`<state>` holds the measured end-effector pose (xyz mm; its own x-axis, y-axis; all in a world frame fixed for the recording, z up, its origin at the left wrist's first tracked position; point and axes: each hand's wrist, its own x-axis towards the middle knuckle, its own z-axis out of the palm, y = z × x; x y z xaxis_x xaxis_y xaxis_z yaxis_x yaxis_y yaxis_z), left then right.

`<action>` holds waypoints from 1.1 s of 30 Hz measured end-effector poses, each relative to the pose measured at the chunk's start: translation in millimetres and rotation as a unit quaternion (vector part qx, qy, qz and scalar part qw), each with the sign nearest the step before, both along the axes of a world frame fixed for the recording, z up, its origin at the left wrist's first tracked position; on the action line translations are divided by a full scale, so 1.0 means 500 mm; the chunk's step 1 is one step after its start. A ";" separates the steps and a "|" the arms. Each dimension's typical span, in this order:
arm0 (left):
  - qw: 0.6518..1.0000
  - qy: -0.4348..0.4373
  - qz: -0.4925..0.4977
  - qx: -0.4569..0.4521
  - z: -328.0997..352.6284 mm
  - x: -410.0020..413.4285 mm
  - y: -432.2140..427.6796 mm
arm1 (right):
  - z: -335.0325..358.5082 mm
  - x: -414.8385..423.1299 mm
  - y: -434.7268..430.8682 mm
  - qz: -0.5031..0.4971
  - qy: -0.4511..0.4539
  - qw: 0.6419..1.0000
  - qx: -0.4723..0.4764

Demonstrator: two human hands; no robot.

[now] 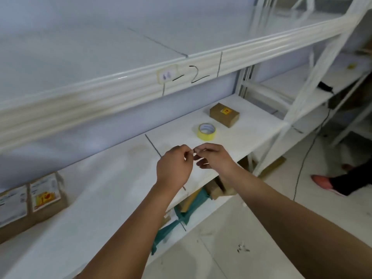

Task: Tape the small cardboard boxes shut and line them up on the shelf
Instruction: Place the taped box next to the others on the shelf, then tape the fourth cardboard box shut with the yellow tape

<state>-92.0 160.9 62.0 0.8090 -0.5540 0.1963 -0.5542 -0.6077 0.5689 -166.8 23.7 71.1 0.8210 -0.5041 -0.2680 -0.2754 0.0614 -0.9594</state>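
The task seems to me partly done. On the white shelf (112,188) I count three small cardboard boxes. Two of them, the left pair (32,202), stand side by side and touching at the left edge of the view, with printed labels facing up, so I judge that they are already in line. The third box (224,114) lies far to the right, near the back of the shelf and well apart from the pair. Its flaps look closed, but I cannot tell if tape is on it. It is not yet brought into the line. One tape roll (207,131), yellow, lies flat just beside this box, and no hand touches it. Both hands hang above the front edge of the shelf, between the roll and the person. The left hand (174,166) and the right hand (213,158) meet at the fingertips, and the grip of each is drawn together like a pinch. If a thin piece of tape is clamped between them, I cannot tell, it is too small. On the lower shelf (201,216) lie some brown and green packages, which I cannot count.
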 end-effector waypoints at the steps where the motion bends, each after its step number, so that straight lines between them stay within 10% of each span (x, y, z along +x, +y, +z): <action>1: 1.000 0.013 0.001 -0.007 -0.003 -0.011 -0.037 | 0.002 -0.016 -0.034 -0.002 0.005 1.000 -0.003; 14: 0.973 0.203 -0.003 -0.106 -0.048 -0.042 -0.377 | -0.023 -0.073 -0.393 -0.030 0.032 0.999 0.022; 33: 0.958 0.259 0.080 -0.093 -0.092 0.119 -0.694 | -0.083 0.140 -0.687 0.019 0.068 0.997 -0.006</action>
<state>-32.5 -186.1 16.2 0.8961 -0.4097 -0.1706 -0.0770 -0.5221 0.8494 -96.8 -319.9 29.9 0.7964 -0.4773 -0.3715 -0.4045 0.0363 -0.9138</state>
